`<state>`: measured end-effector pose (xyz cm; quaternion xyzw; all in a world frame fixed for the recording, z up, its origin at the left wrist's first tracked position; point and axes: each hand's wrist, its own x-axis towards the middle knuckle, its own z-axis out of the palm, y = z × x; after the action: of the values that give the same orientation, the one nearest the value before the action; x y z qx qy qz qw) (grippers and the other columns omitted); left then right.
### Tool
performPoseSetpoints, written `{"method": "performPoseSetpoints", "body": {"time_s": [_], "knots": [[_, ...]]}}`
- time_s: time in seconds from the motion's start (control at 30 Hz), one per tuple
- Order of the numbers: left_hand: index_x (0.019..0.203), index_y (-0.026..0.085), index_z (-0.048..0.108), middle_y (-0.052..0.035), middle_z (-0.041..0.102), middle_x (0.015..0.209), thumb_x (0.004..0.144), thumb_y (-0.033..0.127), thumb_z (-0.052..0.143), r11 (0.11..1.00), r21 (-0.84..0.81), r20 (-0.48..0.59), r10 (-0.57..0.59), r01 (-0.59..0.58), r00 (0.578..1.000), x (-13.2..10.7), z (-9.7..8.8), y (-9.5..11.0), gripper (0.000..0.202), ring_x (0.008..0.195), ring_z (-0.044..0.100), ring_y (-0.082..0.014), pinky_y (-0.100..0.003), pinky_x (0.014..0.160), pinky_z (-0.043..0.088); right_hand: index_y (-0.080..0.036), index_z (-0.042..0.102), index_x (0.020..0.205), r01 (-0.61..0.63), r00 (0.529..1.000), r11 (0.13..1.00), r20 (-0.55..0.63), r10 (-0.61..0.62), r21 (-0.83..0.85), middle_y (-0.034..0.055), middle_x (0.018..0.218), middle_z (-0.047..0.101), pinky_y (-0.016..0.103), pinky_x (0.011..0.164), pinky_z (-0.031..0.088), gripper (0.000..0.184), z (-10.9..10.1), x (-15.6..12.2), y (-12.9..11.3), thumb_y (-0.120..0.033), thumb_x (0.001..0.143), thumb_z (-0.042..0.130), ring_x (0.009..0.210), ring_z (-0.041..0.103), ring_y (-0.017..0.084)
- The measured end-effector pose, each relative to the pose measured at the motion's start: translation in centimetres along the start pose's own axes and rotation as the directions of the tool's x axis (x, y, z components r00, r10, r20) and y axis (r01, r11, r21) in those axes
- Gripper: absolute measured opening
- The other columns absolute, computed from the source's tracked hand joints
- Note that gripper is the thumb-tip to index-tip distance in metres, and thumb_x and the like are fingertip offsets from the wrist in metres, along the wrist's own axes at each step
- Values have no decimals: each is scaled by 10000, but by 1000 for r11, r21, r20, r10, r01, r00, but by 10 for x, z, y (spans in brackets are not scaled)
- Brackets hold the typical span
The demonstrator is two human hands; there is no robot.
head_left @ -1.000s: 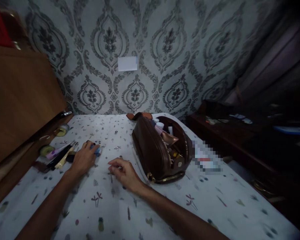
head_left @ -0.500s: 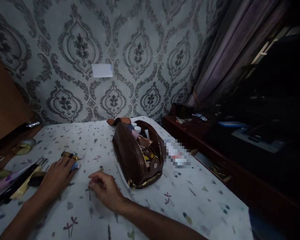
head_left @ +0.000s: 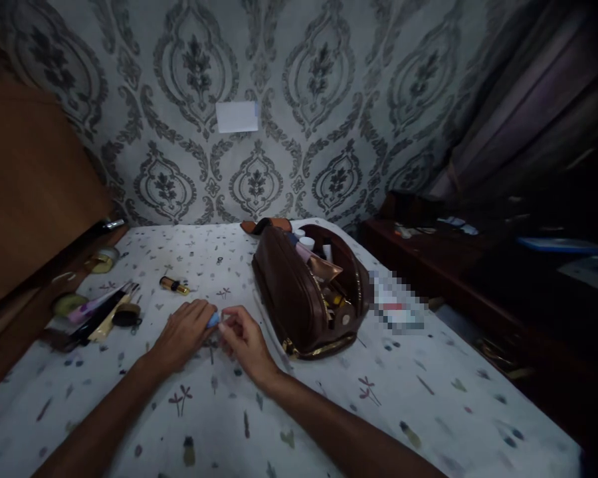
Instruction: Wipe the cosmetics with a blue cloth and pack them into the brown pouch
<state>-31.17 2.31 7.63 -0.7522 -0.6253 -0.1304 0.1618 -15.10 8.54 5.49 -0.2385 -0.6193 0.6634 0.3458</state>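
My left hand and my right hand meet over the patterned sheet, fingertips together on a small light-blue object. Both hands are closed around it, the left covering one end, the right pinching the other. An open brown toiletry bag stuffed with tubes and bottles lies just right of my right hand. A small gold and black bottle lies on the sheet beyond my left hand.
Several brushes, tubes and a dark round compact are piled at the left edge by a wooden headboard. A dark wooden side table stands at the right, curtains behind it. A patterned wall rises behind.
My left hand slid the light-blue object rightward from near the pile toward the middle. My right hand came up to meet it and pinched it. The gold bottle is now uncovered.
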Motion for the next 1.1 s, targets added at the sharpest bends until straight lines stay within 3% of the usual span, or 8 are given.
{"method": "performPoseSetpoints", "body": {"time_s": [0.5,0.7,0.83,0.97,1.1], "knots": [[1044,176,600,-72,657,957,1007,314,447,989,-137,25,61,-57,998,0,-9,-2,209,882,609,-215,-332,770,475,-214,573,889,0,1000,1000,-11,0,-17,-62,622,461,222,462,349,336,-2,4,-1,-541,829,625,509,443,107],[1143,176,570,-82,674,1040,972,444,517,965,-260,110,16,14,994,-1,-12,-17,322,968,615,-234,-353,839,478,-204,566,843,-41,999,999,-29,41,-9,-33,703,530,223,473,352,332,0,2,-3,-523,799,647,552,459,107],[1087,171,583,-76,660,1006,997,479,439,946,-315,123,-42,79,992,-2,-11,-25,351,958,603,-220,-336,850,479,-199,576,878,-57,998,998,-34,57,-2,-38,686,529,217,465,343,295,0,2,-4,-466,784,661,552,458,107],[968,196,599,-58,663,927,1022,431,362,929,-331,113,-132,163,985,-2,-9,-19,338,917,621,-206,-311,822,481,-203,568,858,-44,999,999,-29,44,22,-51,689,519,204,440,329,274,1,4,-2,-401,730,709,544,504,99],[1066,218,580,-31,674,888,1024,408,329,873,-389,112,-270,292,956,0,-8,-12,318,845,643,-194,-300,770,483,-202,565,860,-21,999,998,-41,23,55,-70,639,490,209,411,327,280,2,6,-1,-418,736,693,487,528,101]]}}
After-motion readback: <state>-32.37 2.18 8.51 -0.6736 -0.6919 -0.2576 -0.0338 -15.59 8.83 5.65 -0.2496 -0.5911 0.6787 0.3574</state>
